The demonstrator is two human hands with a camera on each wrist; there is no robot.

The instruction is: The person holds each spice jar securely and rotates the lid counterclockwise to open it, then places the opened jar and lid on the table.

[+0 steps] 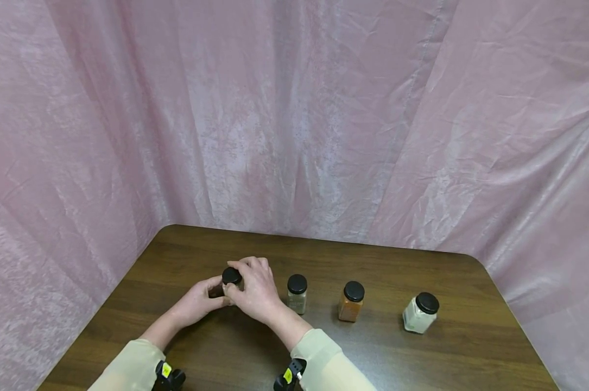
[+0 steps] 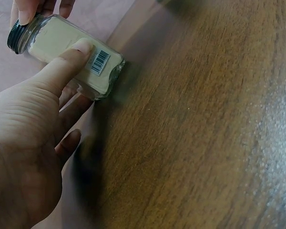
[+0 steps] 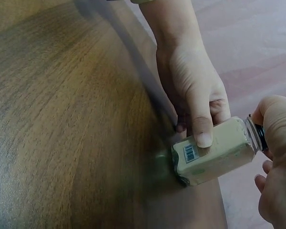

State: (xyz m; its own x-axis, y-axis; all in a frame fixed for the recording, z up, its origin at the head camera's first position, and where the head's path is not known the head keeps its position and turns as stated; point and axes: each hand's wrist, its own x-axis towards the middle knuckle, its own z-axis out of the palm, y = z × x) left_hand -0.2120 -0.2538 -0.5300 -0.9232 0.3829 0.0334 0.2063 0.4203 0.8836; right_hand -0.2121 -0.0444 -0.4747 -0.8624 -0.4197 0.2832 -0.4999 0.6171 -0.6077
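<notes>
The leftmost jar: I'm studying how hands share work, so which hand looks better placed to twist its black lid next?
Likely the right hand: it grips the black lid, while the left hand holds the body of the glass jar, which should steady it.

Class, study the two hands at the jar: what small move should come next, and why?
Probably a gentle twist of the lid by the right hand, while the left hand steadies the jar: the left hand grips the jar's body, and the right hand holds the lid, which is on. Which way to turn cannot be told.
</notes>
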